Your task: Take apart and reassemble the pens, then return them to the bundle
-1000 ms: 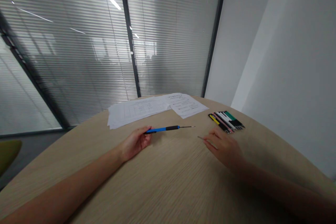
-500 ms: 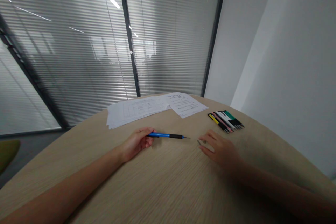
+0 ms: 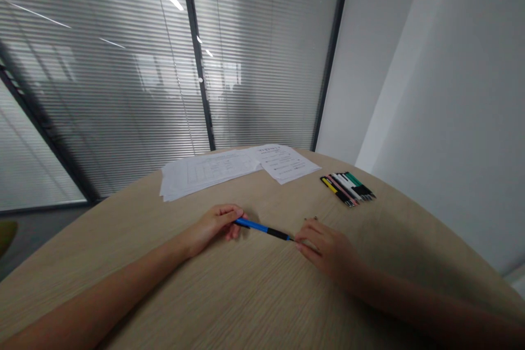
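A blue pen with a black grip (image 3: 262,228) lies level between my two hands, its tip pointing right. My left hand (image 3: 219,225) pinches the pen's rear end between thumb and fingers. The fingertips of my right hand (image 3: 326,246) are closed at the pen's metal tip; whether they hold a small part there is too small to tell. Just behind the right fingers, tiny dark bits (image 3: 315,218) show on the table, partly hidden by that hand.
Several pens (image 3: 348,188) lie side by side on the wooden table (image 3: 229,295), beyond my right hand. Printed paper sheets (image 3: 213,170) lie near the far edge. Behind the table stands a glass partition with blinds (image 3: 262,65), and a white wall (image 3: 443,120) is at the right.
My right hand has moved left and nearer to me, and its fingers have closed at the pen tip. The pen has tilted, its tip now nearer to me. The view has shifted slightly.
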